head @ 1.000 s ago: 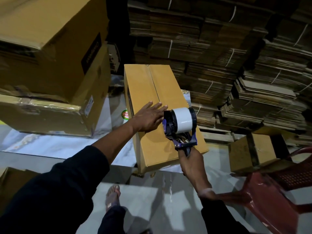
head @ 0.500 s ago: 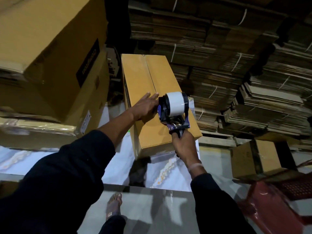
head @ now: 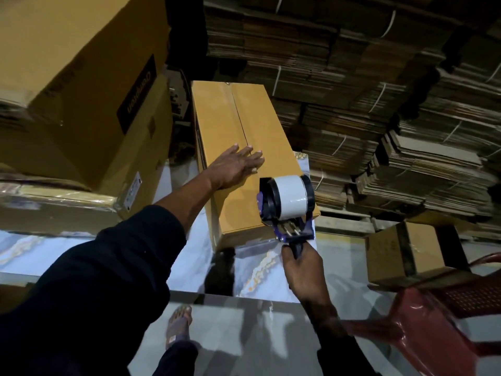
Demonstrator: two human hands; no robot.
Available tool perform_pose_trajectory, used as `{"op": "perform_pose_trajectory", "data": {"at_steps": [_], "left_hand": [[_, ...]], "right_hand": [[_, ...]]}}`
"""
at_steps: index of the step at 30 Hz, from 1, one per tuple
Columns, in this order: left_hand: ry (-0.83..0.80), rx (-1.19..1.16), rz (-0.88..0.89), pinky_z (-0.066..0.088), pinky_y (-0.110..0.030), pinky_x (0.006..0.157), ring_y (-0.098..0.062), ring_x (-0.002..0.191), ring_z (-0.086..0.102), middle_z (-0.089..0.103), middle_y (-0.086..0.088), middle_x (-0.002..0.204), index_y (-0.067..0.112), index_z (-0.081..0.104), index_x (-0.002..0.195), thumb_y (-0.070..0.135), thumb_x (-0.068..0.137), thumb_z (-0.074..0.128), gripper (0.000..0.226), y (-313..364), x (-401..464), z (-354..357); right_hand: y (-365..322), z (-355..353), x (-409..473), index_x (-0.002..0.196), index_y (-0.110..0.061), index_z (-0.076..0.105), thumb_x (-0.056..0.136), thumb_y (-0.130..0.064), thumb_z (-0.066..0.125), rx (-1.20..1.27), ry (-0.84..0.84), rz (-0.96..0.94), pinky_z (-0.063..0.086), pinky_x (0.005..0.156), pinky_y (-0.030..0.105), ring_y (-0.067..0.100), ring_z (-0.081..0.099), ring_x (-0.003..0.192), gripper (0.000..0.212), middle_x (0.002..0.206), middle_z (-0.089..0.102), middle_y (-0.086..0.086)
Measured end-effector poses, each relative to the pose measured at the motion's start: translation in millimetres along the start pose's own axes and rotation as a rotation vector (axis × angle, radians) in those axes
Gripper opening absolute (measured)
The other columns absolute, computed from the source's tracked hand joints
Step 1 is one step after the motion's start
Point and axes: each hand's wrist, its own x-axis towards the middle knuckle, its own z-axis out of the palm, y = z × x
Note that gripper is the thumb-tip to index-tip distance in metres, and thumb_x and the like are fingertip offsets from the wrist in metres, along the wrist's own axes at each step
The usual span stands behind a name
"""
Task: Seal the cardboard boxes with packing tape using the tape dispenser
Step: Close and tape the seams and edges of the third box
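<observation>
Right hand [head: 302,270] curled round the tape dispenser [head: 286,204] handle, mostly hidden in the grip; its roll sat at the cardboard box [head: 238,126] near right edge. Left hand [head: 234,168] lay flat, fingers straight, across the centre seam. Stacked flattened cartons [head: 366,90] crowded right.

Tape dispenser [head: 286,210]: handle hidden inside the right hand [head: 303,270]; the fingers wrap out of sight beneath it. Whether the tape roll touches the cardboard box [head: 238,147] cannot be told. Box's near right corner hidden behind the roll, beyond the right fingers. Seam partly covered under the left hand [head: 235,166]. Label on the large carton [head: 81,77], left of the left fingers, too blurred to read. Red chair [head: 433,318] cut off by right edge.
</observation>
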Motion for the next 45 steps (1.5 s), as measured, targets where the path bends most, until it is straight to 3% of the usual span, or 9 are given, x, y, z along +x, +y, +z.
{"op": "perform_pose_trajectory", "data": {"at_steps": [4, 8, 14, 21, 25, 33, 40, 42, 45], "left_hand": [[0.004, -0.030, 0.008, 0.002, -0.052, 0.129, -0.025, 0.160, 0.006, 0.020, -0.001, 0.172, 0.024, 0.031, 0.162, 0.037, 0.112, 0.033, 0.051, 13.2, -6.3, 4.0], [0.008, 0.003, 0.139, 0.005, -0.048, 0.130, -0.019, 0.160, 0.008, 0.019, 0.005, 0.172, 0.030, 0.026, 0.162, 0.024, 0.105, 0.048, 0.062, 39.5, -26.2, 22.4], [0.060, -0.013, 0.143, 0.011, -0.049, 0.130, -0.021, 0.159, 0.017, 0.031, -0.001, 0.168, 0.025, 0.041, 0.158, 0.019, 0.101, 0.056, 0.059, 47.4, -33.5, 16.3], [-0.008, -0.039, 0.142, 0.007, -0.045, 0.130, -0.016, 0.160, 0.010, 0.021, 0.008, 0.171, 0.025, 0.034, 0.162, 0.038, 0.114, 0.032, 0.050, 38.8, -27.8, 23.3], [-0.029, -0.027, 0.135, 0.004, -0.043, 0.130, -0.015, 0.160, 0.007, 0.020, 0.009, 0.171, 0.025, 0.032, 0.162, 0.044, 0.114, 0.029, 0.052, 40.1, -26.4, 23.3], [-0.081, 0.015, 0.104, 0.002, -0.045, 0.130, -0.017, 0.160, 0.006, 0.018, 0.007, 0.172, 0.024, 0.030, 0.163, 0.043, 0.113, 0.030, 0.053, 45.8, -27.3, 16.1], [-0.072, 0.010, 0.120, -0.002, -0.044, 0.130, -0.019, 0.160, 0.000, 0.012, 0.005, 0.173, 0.027, 0.022, 0.165, 0.050, 0.112, 0.023, 0.058, 64.5, -36.5, 24.9], [-0.078, 0.008, 0.163, -0.005, -0.042, 0.129, -0.018, 0.160, -0.001, 0.011, 0.006, 0.173, 0.027, 0.020, 0.165, 0.050, 0.112, 0.022, 0.059, 75.9, -44.3, 31.5], [-0.071, 0.016, 0.166, -0.001, -0.044, 0.130, -0.021, 0.160, 0.001, 0.013, 0.003, 0.172, 0.024, 0.022, 0.165, 0.047, 0.112, 0.024, 0.058, 85.4, -52.1, 37.2]], "right_hand": [[-0.3, 4.9, -8.1, 0.068, -0.021, 0.040, 0.097, -0.019, 0.058, 0.037, 0.019, 0.024, 0.034, 0.056, 0.031, 0.011, 0.036, 0.054, 0.034, 0.057, 0.042, -0.007], [1.7, 7.3, -7.1, 0.068, -0.025, 0.042, 0.096, -0.020, 0.058, 0.065, 0.015, 0.040, 0.037, 0.059, 0.029, 0.013, 0.041, 0.054, 0.032, 0.053, 0.047, -0.012], [-5.3, 0.0, -7.2, 0.068, -0.028, 0.042, 0.097, -0.023, 0.056, 0.003, 0.000, 0.001, 0.038, 0.057, 0.030, 0.016, 0.044, 0.056, 0.032, 0.060, 0.046, -0.006], [22.5, -7.5, -41.7, 0.065, -0.022, 0.035, 0.094, -0.013, 0.059, 0.084, 0.017, -0.004, 0.031, 0.056, 0.028, 0.008, 0.032, 0.051, 0.039, 0.051, 0.037, -0.011], [61.8, 6.3, -57.0, 0.072, -0.012, 0.045, 0.097, -0.008, 0.062, 0.204, 0.025, -0.031, 0.029, 0.054, 0.028, 0.008, 0.031, 0.055, 0.031, 0.058, 0.036, -0.009], [106.7, 25.1, -68.0, 0.076, -0.032, 0.056, 0.091, -0.028, 0.067, 0.416, -0.042, 0.059, 0.036, 0.056, 0.025, 0.007, 0.042, 0.058, 0.019, 0.060, 0.050, -0.015], [131.7, 42.0, -28.5, 0.073, -0.019, 0.057, 0.080, -0.040, 0.080, 0.422, -0.218, 0.264, 0.030, 0.050, 0.027, 0.019, 0.040, 0.058, 0.032, 0.064, 0.046, 0.004], [134.5, 49.1, -15.2, 0.070, -0.024, 0.056, 0.082, -0.043, 0.082, 0.355, -0.213, 0.264, 0.031, 0.052, 0.025, 0.014, 0.040, 0.052, 0.034, 0.059, 0.050, -0.003], [141.9, 61.3, -1.0, 0.087, -0.028, 0.061, 0.081, -0.044, 0.086, 0.335, -0.175, 0.250, 0.038, 0.057, 0.020, -0.002, 0.045, 0.059, 0.029, 0.069, 0.056, -0.017]]}}
